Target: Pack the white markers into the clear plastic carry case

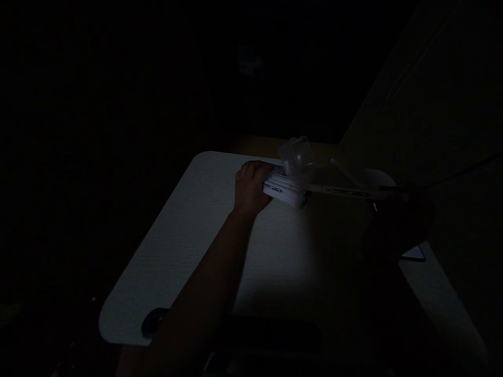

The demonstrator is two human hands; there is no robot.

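Note:
The scene is very dark. My left hand [251, 183] is closed round a bundle of white pens [281, 188] with dark printing, lying toward the far side of the table. A clear plastic case part [296, 156] stands tilted at the bundle's right end. My right hand [408, 220] is deep in shadow on the right, closed on the end of a long white pen [346, 192] with dark print along it. That pen points left, and its tip is near the clear plastic; whether they touch I cannot tell. The right hand's separate fingers are hidden by the dark.
A pale table [188, 220] with rounded corners lies under both arms. A phone-like flat thing [413, 254] rests by its right edge. Another light stick [346, 173] lies behind the pen. A dark round fitting [154, 322] sits at the near left corner.

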